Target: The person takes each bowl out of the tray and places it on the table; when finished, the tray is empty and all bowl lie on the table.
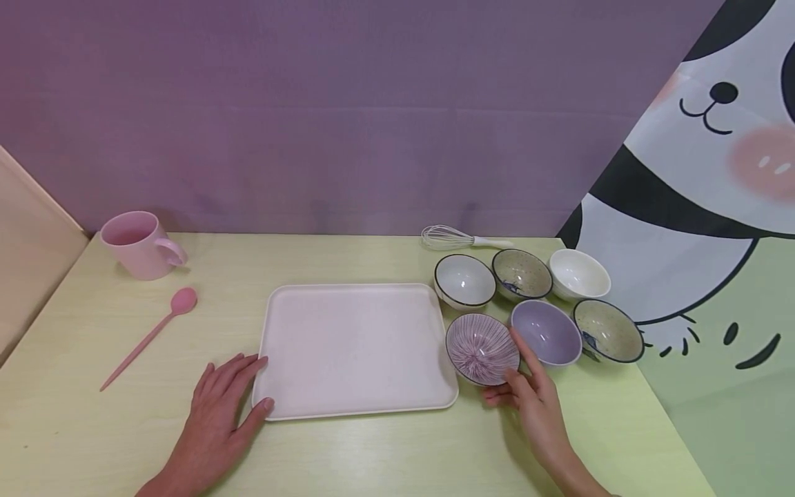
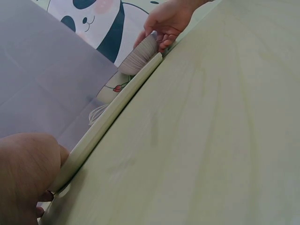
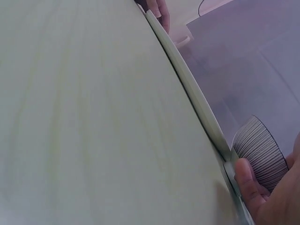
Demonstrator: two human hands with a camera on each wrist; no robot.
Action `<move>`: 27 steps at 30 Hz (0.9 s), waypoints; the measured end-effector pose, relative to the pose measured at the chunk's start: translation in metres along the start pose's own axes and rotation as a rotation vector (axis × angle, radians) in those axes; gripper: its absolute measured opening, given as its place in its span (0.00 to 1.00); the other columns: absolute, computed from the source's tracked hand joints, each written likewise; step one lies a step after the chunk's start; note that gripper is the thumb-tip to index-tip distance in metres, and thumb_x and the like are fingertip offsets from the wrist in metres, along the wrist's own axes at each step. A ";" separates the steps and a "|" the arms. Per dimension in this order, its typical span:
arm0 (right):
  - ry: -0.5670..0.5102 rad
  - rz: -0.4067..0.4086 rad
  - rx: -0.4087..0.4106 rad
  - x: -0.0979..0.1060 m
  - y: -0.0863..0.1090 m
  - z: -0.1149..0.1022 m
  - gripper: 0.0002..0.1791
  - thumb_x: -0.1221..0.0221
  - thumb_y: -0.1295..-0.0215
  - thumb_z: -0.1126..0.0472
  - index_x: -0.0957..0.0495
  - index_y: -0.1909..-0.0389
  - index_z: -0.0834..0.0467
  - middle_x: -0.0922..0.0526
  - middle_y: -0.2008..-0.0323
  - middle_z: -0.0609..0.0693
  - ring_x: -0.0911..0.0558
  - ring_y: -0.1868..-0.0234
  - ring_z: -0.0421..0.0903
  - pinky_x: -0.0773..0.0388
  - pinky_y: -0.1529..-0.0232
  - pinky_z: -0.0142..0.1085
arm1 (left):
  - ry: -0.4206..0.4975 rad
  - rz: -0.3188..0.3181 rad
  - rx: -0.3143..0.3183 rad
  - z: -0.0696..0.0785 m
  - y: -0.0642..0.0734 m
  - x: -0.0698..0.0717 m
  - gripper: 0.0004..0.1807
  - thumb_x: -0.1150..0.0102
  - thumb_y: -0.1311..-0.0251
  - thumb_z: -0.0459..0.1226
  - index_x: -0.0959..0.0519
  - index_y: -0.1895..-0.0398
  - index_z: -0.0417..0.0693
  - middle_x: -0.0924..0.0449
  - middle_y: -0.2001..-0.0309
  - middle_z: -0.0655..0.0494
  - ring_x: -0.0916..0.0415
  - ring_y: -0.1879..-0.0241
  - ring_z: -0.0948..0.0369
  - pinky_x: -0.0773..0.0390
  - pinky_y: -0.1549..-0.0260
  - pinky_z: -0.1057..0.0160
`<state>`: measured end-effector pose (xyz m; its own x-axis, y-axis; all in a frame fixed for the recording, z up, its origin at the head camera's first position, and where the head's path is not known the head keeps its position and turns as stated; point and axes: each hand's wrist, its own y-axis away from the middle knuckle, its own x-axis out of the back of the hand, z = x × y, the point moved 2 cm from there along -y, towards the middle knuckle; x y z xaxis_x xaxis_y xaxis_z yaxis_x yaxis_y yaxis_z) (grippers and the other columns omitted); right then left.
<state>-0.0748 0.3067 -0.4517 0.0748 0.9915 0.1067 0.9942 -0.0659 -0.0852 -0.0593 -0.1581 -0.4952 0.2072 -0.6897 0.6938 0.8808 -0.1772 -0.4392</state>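
In the head view my left hand rests at the lower left corner of a white rectangular tray, thumb and fingertips touching its edge. My right hand holds a purple-striped bowl by its right side, just off the tray's right edge. The right wrist view shows the ribbed outside of this striped bowl, tilted, with my fingers against its underside. Beside the hand stands a plain purple bowl. Behind are a white dark-rimmed bowl and a speckled beige bowl.
At the right stand another speckled bowl and a plain white bowl. A whisk lies at the table's back edge. On the left are a pink mug and a pink spoon. A purple curtain hangs behind.
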 end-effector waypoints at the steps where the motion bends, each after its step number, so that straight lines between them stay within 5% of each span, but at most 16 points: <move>1: 0.002 -0.003 0.003 0.000 -0.001 0.000 0.34 0.58 0.13 0.72 0.49 0.10 0.62 0.09 0.63 0.55 0.08 0.69 0.48 0.07 0.65 0.40 | 0.000 0.001 0.000 0.000 0.000 0.000 0.33 0.26 0.33 0.37 0.23 0.24 0.44 0.23 0.29 0.43 0.33 0.25 0.37 0.58 0.13 0.47; 15: 0.132 -0.032 -0.066 0.000 -0.006 -0.004 0.34 0.59 0.09 0.67 0.49 0.08 0.51 0.12 0.61 0.74 0.07 0.67 0.49 0.05 0.60 0.42 | -0.001 0.012 -0.009 0.000 0.000 0.000 0.34 0.26 0.34 0.36 0.23 0.25 0.44 0.22 0.29 0.44 0.32 0.26 0.37 0.58 0.13 0.49; 27: 0.235 -0.030 -0.074 0.008 -0.002 -0.007 0.33 0.56 0.07 0.61 0.48 0.08 0.47 0.10 0.62 0.67 0.09 0.71 0.49 0.07 0.68 0.42 | 0.000 -0.019 -0.001 0.001 -0.001 0.001 0.30 0.34 0.25 0.39 0.25 0.22 0.45 0.24 0.27 0.43 0.35 0.23 0.38 0.61 0.13 0.49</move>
<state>-0.0756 0.3137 -0.4433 0.0530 0.9402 0.3364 0.9985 -0.0538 -0.0071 -0.0594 -0.1576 -0.4936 0.1903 -0.6860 0.7023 0.8843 -0.1909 -0.4262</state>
